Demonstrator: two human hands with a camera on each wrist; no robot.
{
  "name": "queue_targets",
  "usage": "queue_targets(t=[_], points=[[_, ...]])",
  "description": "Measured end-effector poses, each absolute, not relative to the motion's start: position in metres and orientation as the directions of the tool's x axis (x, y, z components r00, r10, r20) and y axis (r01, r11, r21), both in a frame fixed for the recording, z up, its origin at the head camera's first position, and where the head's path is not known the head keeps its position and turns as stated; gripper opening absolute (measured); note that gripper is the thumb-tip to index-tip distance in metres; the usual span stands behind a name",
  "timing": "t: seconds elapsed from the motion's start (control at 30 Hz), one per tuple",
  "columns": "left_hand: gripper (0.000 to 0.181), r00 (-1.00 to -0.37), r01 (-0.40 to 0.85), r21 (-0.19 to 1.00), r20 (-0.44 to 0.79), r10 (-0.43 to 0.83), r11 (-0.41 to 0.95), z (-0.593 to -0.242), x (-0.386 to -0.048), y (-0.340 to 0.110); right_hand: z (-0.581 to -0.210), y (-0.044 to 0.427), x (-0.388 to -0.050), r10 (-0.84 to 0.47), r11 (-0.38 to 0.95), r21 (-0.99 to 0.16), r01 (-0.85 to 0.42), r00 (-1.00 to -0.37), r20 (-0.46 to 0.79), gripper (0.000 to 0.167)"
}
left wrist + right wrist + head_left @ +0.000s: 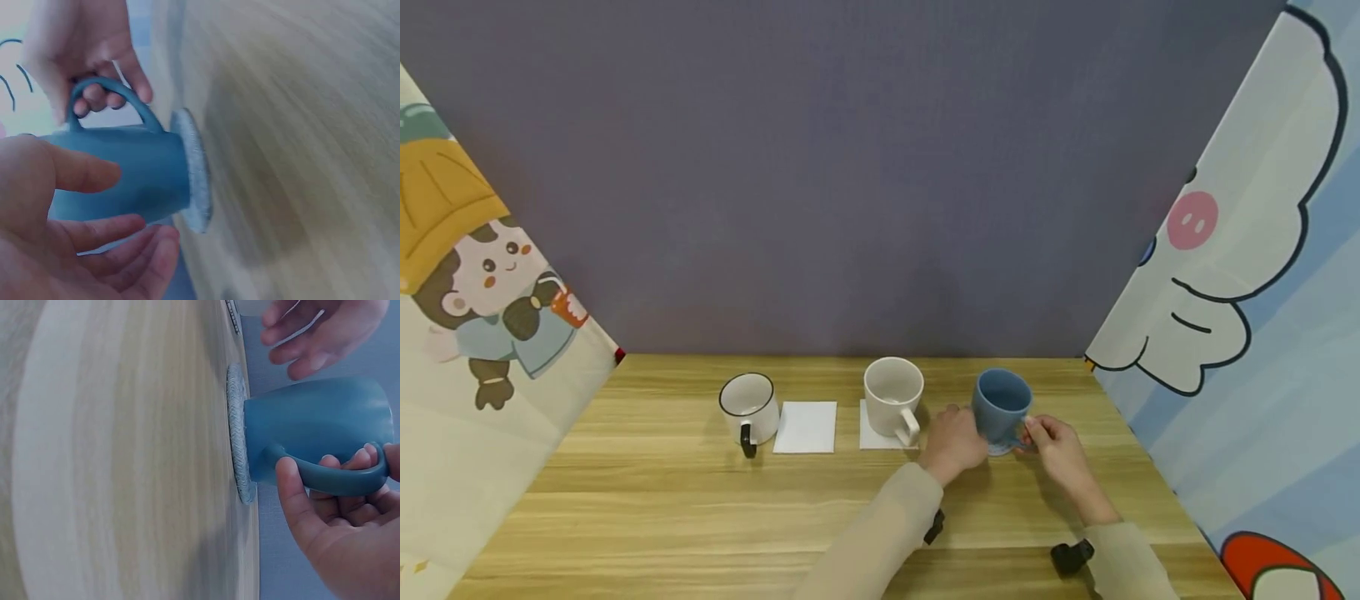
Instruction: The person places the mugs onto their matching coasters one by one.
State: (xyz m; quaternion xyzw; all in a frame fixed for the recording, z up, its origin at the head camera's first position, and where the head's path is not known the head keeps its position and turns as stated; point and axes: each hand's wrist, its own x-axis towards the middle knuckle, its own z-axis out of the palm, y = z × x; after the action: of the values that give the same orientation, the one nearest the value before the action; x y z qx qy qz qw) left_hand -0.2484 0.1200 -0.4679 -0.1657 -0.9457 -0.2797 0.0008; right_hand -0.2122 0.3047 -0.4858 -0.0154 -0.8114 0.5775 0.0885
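Observation:
A blue mug (1001, 403) stands upright on a round light-blue woven coaster (238, 434) at the right of the table. My right hand (1063, 454) holds the mug's handle (334, 480), its fingers curled through the loop. On the mug's left side is my left hand (956, 442); in the left wrist view its thumb and relaxed fingers lie around the mug body (134, 172) without a clear grip. Whether the left fingertips touch the mug cannot be told.
Left of the hands, a white mug (891, 390) stands on a square white coaster (870, 437). Another square white coaster (806, 427) lies further left, beside a black-rimmed white mug (750, 407). A grey panel (850, 183) rises behind the table (700, 517).

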Motion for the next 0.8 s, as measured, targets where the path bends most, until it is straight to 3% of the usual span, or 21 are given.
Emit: queue_targets(t=[0.2, 0.4, 0.5, 0.63, 0.73, 0.8], points=[[0.021, -0.934, 0.356, 0.480, 0.163, 0.318, 0.802, -0.454, -0.231, 0.117, -0.486, 0.305, -0.213, 0.116, 0.342, -0.938, -0.052, -0.988, 0.097, 0.036], [0.022, -0.883, 0.467, 0.404, 0.264, 0.388, 0.787, -0.440, -0.215, 0.116, -0.484, 0.308, -0.215, 0.129, 0.364, -0.929, -0.067, -0.984, 0.121, 0.036], [0.021, -0.826, 0.548, 0.298, 0.340, 0.449, 0.782, -0.436, -0.208, 0.114, -0.482, 0.309, -0.214, 0.120, 0.375, -0.925, -0.062, -0.986, 0.114, 0.036], [0.019, -0.680, 0.647, 0.054, 0.494, 0.543, 0.761, -0.436, -0.200, 0.110, -0.483, 0.311, -0.214, 0.108, 0.348, -0.936, -0.045, -0.990, 0.088, 0.037], [0.018, -0.582, 0.663, -0.083, 0.568, 0.582, 0.744, -0.434, -0.194, 0.105, -0.485, 0.312, -0.214, 0.096, 0.324, -0.945, -0.048, -0.992, 0.083, 0.038], [0.017, -0.555, 0.663, -0.125, 0.579, 0.597, 0.738, -0.430, -0.191, 0.100, -0.485, 0.311, -0.214, 0.094, 0.317, -0.947, -0.050, -0.992, 0.083, 0.038]])
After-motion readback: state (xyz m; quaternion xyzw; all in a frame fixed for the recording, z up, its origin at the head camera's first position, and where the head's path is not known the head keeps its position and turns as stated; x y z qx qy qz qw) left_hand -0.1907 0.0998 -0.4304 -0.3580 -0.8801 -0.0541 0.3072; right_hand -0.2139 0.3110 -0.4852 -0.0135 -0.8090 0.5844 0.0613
